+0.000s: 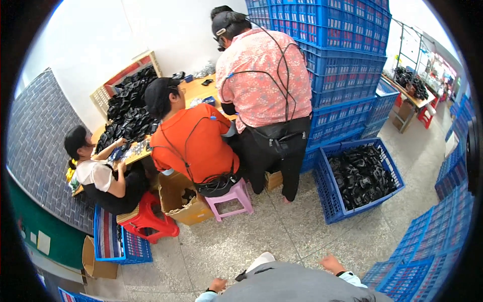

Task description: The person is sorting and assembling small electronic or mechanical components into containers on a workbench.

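My left hand (218, 285) hangs low by my body at the lower edge, its fingers loosely bent and a little apart, with nothing seen in it. To the right, my right hand (332, 263) is held out over the speckled floor, loosely open, and no object shows in it. Both are small in view and touch nothing I can see. Ahead of my right hand stands a blue plastic crate (336, 215) full of black plastic parts (361, 176). My grey top (297, 285) fills the lower middle, with one light shoe (262, 260) beyond it.
Three people sit or stand at a wooden table (205, 91) heaped with black parts (132, 103); another head shows behind them. Tall blue crate stacks (342, 75) rise beside them, more crates (427, 236) at right. A pink stool (231, 199), red stool (151, 221) and cardboard box (193, 214) stand ahead.
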Tool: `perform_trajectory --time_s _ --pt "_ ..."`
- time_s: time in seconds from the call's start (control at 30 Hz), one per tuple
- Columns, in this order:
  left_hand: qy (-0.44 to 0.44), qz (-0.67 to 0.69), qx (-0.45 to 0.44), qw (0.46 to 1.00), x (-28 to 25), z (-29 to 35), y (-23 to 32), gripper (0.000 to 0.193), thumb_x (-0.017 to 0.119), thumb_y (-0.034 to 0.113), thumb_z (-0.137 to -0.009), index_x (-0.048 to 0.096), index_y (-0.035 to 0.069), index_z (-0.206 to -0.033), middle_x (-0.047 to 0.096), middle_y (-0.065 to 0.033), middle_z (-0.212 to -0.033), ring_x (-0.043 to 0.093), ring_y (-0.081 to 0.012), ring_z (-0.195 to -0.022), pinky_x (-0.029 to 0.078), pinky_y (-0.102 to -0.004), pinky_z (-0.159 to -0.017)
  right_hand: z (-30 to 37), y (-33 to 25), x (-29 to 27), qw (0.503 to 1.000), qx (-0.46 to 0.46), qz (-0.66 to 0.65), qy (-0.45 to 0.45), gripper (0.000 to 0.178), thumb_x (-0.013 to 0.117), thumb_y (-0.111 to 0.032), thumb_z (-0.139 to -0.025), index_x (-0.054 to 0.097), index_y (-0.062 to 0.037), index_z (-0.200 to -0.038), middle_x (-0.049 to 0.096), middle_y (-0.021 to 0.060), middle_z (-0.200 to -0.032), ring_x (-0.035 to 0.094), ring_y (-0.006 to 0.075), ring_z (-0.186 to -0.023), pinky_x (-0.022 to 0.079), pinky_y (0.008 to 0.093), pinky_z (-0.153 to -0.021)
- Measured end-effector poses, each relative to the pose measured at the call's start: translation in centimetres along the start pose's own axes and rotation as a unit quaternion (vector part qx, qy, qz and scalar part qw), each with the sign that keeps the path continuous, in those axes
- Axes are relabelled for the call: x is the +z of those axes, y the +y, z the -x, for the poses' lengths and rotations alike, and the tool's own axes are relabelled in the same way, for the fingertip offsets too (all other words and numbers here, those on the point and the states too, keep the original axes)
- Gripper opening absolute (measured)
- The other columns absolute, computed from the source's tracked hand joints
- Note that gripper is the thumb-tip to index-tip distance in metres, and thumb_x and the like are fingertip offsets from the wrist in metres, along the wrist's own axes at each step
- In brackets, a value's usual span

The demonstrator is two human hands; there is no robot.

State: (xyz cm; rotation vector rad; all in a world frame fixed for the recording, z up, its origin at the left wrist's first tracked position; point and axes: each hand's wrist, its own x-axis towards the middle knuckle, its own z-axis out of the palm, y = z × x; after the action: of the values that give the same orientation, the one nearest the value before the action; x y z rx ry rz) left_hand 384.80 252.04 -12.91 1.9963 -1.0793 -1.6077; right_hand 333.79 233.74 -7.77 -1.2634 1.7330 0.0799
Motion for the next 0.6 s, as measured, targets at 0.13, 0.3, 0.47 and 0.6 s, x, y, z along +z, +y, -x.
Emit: perform_trajectory --time_s 0.13,0.3,0.47,0.6 --pt "-0.113 -0.521 0.23 0.814 -3.7 -6.8 5.0 0.028 0.045 0.025 -0.072 0.053 -0.001 -0.062 0.055 -0.0093 -0.059 0.053 -0.0199 -0.05 0.041 -0.032 -0.045 2.4 1.8 -1.8 0.975 0.107 -0.17 0.095 0.02 0.05 -0.023 -0.062 0.059 -0.0074 -0.07 0.056 0.0099 -0.062 0.055 0.0219 -0.059 0.044 0.0296 -0.055" --pt "-0.079 -0.257 -0.169 0.948 -2.7 -16.1 20.1 0.02 0.047 0.023 -0.07 0.048 0.004 -0.077 0.055 -0.0116 -0.062 0.054 -0.0255 -0.053 0.04 -0.0371 -0.046 2.1 10.2 -0.9 0.968 0.088 -0.109 0.209 0.027 0.053 -0.03 -0.063 0.058 -0.0043 -0.07 0.056 0.0118 -0.064 0.054 0.0214 -0.06 0.043 0.0307 -0.055" --pt "-0.12 -0.301 -0.028 0.946 5.1 -28.5 32.5 0.025 0.046 0.02 -0.07 0.052 0.0 -0.055 0.055 -0.0086 -0.054 0.053 -0.019 -0.046 0.04 -0.0328 -0.044 6.5 13.6 0.3 0.929 0.209 -0.202 0.229 0.03 0.053 -0.032 -0.063 0.058 -0.0032 -0.069 0.057 0.0125 -0.066 0.055 0.0222 -0.064 0.043 0.0328 -0.057" --pt "-0.202 -0.615 0.229 0.727 15.5 -34.6 40.0 0.027 0.046 0.025 -0.07 0.053 0.003 -0.056 0.054 -0.009 -0.054 0.054 -0.0191 -0.05 0.04 -0.0316 -0.047 9.3 20.2 5.4 0.975 0.085 0.132 0.16 0.023 0.053 -0.026 -0.063 0.059 -0.0052 -0.071 0.056 0.0132 -0.062 0.055 0.0272 -0.059 0.044 0.0335 -0.056"
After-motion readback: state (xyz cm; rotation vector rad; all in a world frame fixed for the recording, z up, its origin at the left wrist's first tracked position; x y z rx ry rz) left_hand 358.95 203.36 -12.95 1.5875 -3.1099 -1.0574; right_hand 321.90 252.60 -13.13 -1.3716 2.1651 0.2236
